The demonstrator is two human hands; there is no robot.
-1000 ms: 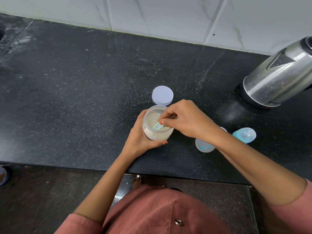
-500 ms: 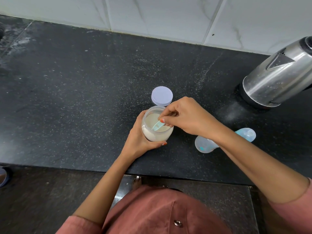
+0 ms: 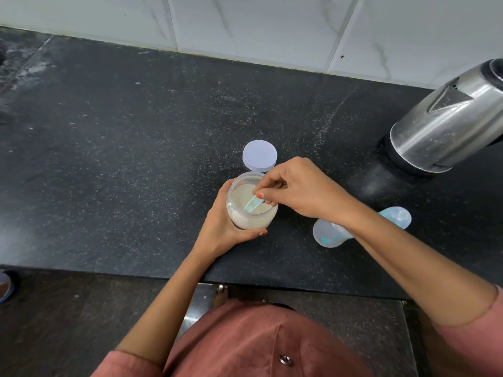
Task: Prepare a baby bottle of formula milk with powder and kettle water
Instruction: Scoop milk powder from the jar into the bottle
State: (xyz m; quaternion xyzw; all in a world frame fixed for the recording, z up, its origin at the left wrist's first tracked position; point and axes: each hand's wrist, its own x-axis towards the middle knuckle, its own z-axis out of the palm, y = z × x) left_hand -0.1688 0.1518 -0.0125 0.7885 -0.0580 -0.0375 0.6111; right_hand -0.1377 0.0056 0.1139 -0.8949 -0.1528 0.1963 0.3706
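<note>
A clear jar of cream-coloured formula powder [image 3: 246, 219] stands open near the front of the black counter. My left hand [image 3: 221, 227] grips its side. Over the jar's mouth, my right hand [image 3: 296, 186] pinches the handle of a pale blue scoop [image 3: 251, 205] whose bowl dips into the powder. The jar's white lid [image 3: 260, 155] lies flat just behind it. A clear baby bottle [image 3: 330, 232] lies on its side to the right, partly hidden under my right forearm, its blue cap end [image 3: 397, 216] pointing right. A steel kettle [image 3: 446, 123] stands at the far right.
The black stone counter [image 3: 122, 159] meets a white tiled wall [image 3: 258, 25] at the back. Its front edge runs just below my left wrist. Pale powder marks speckle the counter top. A dark floor lies below, with a sandal at the far left edge [image 3: 5, 287].
The scoop has tilted and slid further into the jar, toward the left. My right hand shifted slightly with it. The left hand kept its hold on the jar.
</note>
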